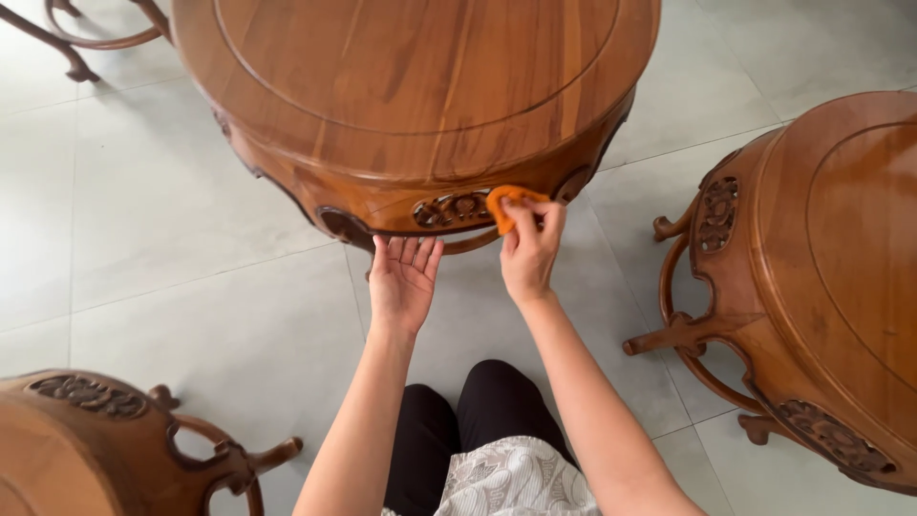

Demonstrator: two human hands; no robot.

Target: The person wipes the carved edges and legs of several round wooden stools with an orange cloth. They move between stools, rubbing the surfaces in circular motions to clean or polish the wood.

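Note:
A round carved wooden table (411,86) stands in front of me on a grey tiled floor. My right hand (531,250) grips a small orange cloth (508,204) and presses it against the table's carved side rim. My left hand (403,277) is flat, palm up, fingers together and extended, with the fingertips touching the underside of the rim just left of the cloth. It holds nothing. My knees in black trousers (478,420) show at the bottom.
A round wooden stool with carved sides and curved legs (812,287) stands at the right. Another stool (86,440) sits at the bottom left. Curved wooden legs of a third piece (86,38) show at the top left. Grey floor tiles (172,248) lie between them.

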